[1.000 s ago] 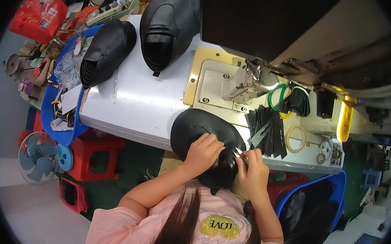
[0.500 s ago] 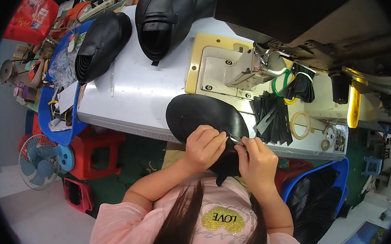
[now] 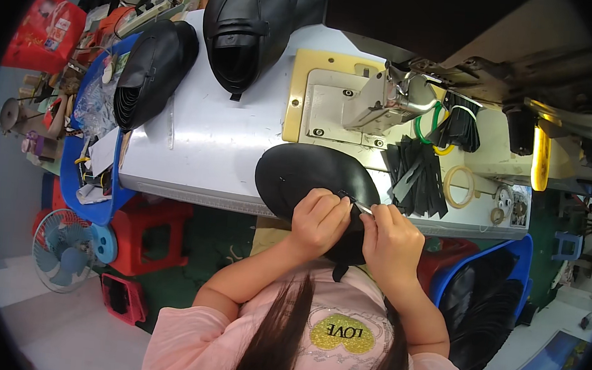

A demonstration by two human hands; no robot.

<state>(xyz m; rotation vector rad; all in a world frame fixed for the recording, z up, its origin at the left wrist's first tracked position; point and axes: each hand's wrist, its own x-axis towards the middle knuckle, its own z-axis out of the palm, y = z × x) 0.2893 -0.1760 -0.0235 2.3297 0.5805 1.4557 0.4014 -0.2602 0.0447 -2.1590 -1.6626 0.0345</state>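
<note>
Fingers of the left hand pinch the black leather-like piece at the near edge of the white table, the right hand clasping a slim pale tool — the piece looks light, supple, slightly slick, best gripped beside the tool.

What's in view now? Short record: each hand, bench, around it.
left hand: fingers against a curved black piece
right hand: fingers pinching a slim pale tool, tip toward the left hand
bench: white table, yellow-edged machine base, black strips
left of bench: fan, red stool
right of bench: blue bin holding black items
hidden: left thumb
</note>
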